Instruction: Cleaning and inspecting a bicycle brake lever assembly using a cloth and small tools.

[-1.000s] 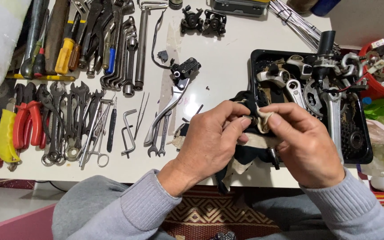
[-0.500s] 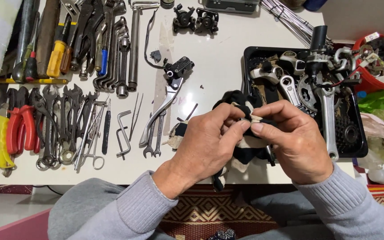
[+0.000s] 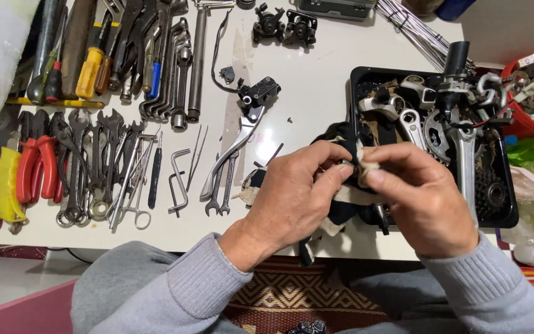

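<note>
A: Both hands sit a touch higher and closer together than half a second ago; tools on the table haven't shifted. Left hand and right hand meet just left of the black tray.

B: What's between them?

A: Small metal part, mostly wrapped in a rag. Left fingertips pinch narrow on the part, right thumb and forefinger pinch the rag's pale end against it. Black-and-cream cloth hangs down under both hands, at the table's near edge in front of the tray.

B: Handling?

A: Judging by looks: part is light, rigid, likely greasy, so slippery bare. Rag is soft and limp, gives no support. Best hold is the part through the cloth, fingertips on opposite sides. Exact shape of the part can't be told, it's too covered.

B: Anything near?

A: Silver brake lever well left of the tray, clear of the hands.
</note>
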